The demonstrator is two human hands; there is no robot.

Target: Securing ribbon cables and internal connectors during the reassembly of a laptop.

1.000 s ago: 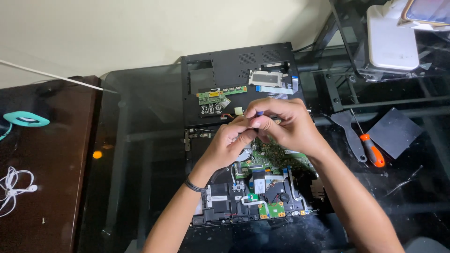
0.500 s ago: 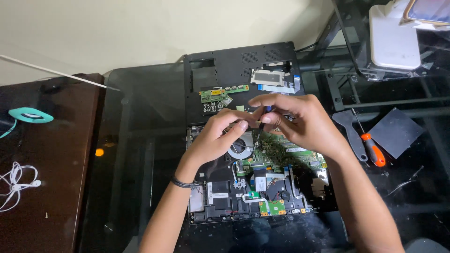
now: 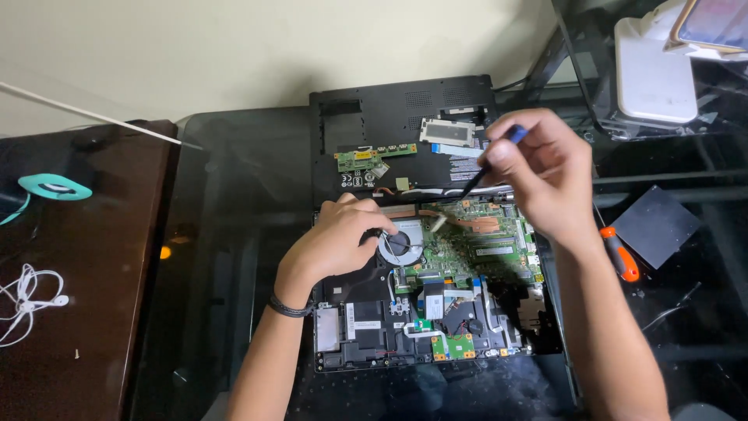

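Note:
An opened laptop (image 3: 436,312) lies on the glass table with its green circuit board (image 3: 475,242) and round fan (image 3: 401,242) exposed. My left hand (image 3: 335,242) rests on the laptop with its fingertips touching the left side of the fan. My right hand (image 3: 538,175) is raised over the board's far right part and grips a thin screwdriver with a blue cap (image 3: 491,160), its tip angled down and left toward the copper heat pipe (image 3: 444,212). The black bottom cover (image 3: 389,125) lies beyond, carrying a small green board (image 3: 374,156).
An orange-handled screwdriver (image 3: 619,253) and a dark square pad (image 3: 654,226) lie to the right. A white box (image 3: 650,66) stands at the back right. On the brown table to the left are white earphones (image 3: 27,300) and a teal disc (image 3: 54,187).
My hands have come apart. The right hand lifted and moved right with the screwdriver; the left hand slid down and left onto the fan. The fan and board are now uncovered.

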